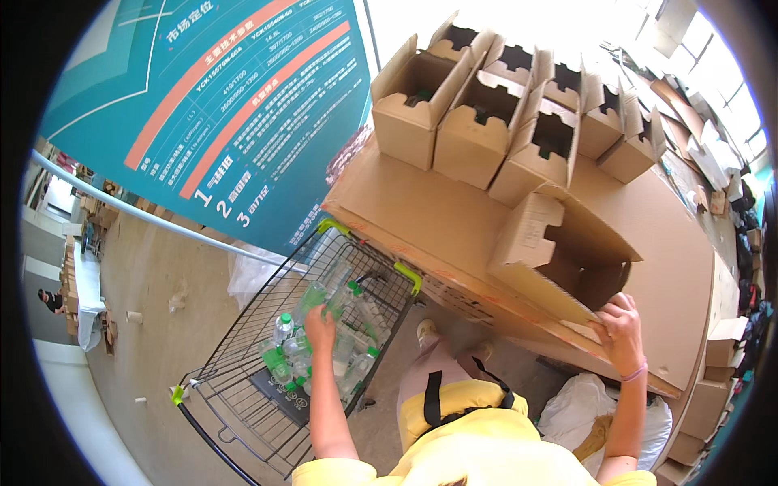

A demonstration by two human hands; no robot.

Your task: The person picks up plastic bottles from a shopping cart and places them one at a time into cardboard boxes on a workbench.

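My left hand (pixel 319 327) reaches down into a black wire shopping cart (pixel 235 405). Its fingers are closed around a clear plastic bottle (pixel 311 296) with green on it, partly hidden and blurred. Several more clear bottles with green caps (pixel 283 327) lie loosely heaped around that hand. On the right, my right hand (pixel 620 330) grips the near edge of an open cardboard box (pixel 531 235). The box stands tilted toward me on a large flat cardboard surface (pixel 421 219), and the inside that shows is bare brown card.
Several open cardboard boxes (pixel 478 130) stand grouped at the far side of the cardboard surface, with dark contents. A large teal printed board (pixel 243 105) rises behind the cart. White sacks (pixel 577 405) lie at lower right. Stacked cardboard (pixel 703 405) lines the right side.
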